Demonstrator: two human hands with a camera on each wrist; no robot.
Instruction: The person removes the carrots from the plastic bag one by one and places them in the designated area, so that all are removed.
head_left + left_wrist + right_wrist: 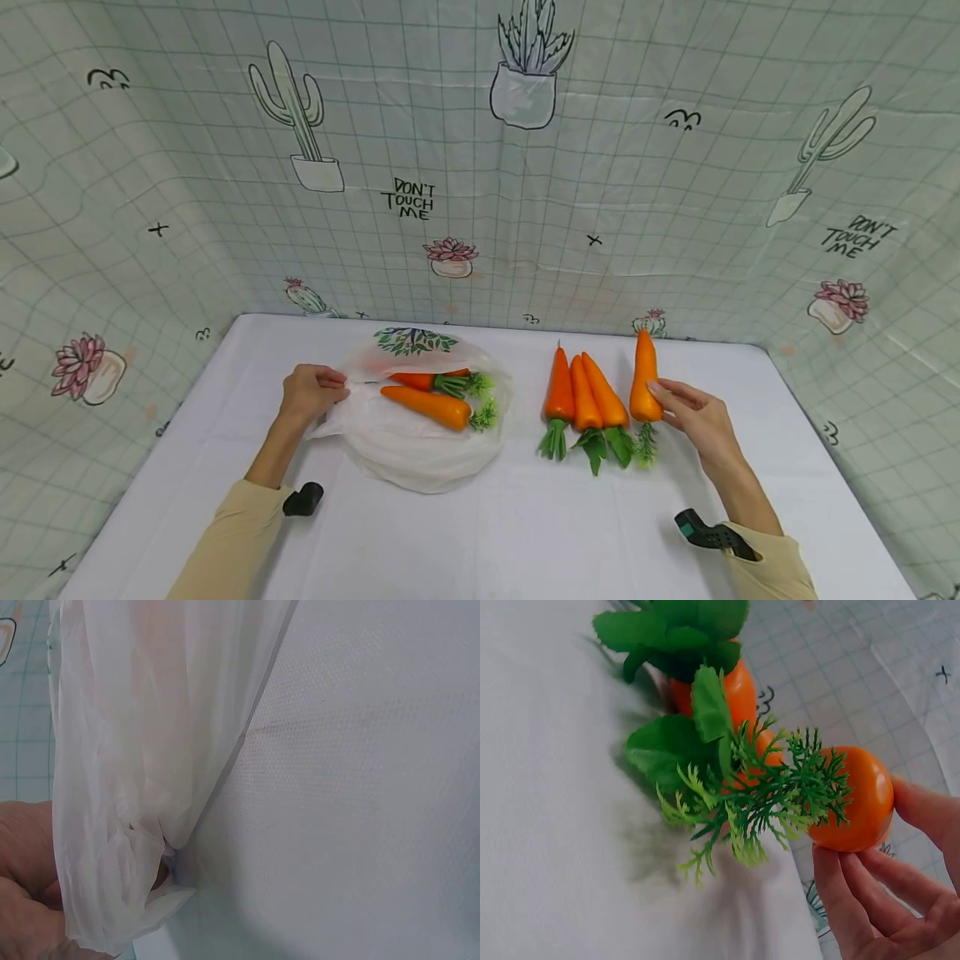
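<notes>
My left hand (309, 393) pinches the edge of a thin white plastic bag (420, 467); in the left wrist view the bag (150, 712) is bunched at the fingers. Through the bag's opening two orange carrots show: one carrot (431, 407) in front, and another carrot (412, 380) behind, partly covered by the film. On the right, my right hand (701, 421) holds a carrot (645, 375) between thumb and fingers, its feathery green top (780, 791) pointing towards me. Left of it lie three more carrots, a darker one (558, 392) and two (584, 400) with broad leaves.
Everything lies on a white-covered table (525, 542). Behind and at both sides hangs a grid-patterned cloth (600, 183) printed with cacti. Black wrist cameras sit on the left wrist (303, 500) and right wrist (712, 533).
</notes>
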